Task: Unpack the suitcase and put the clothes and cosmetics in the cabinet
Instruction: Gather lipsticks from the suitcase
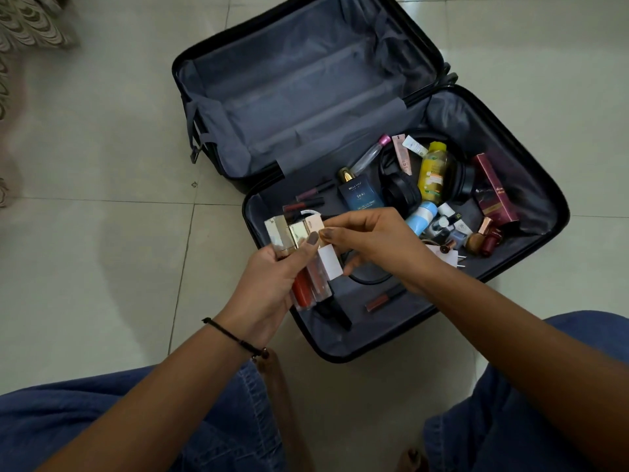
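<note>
A black suitcase lies open on the tiled floor; its far half holds nothing. The near half holds cosmetics: a blue perfume bottle, a yellow bottle, a maroon box, black headphones, a light blue tube and small nail polish bottles. My left hand grips a bunch of lip gloss tubes with gold and white caps over the near left corner. My right hand pinches the top of one tube in that bunch.
Loose lip glosses lie at the near half's left edge, another near its front. My knees in blue denim frame the bottom of the view. A patterned fabric sits at the top left.
</note>
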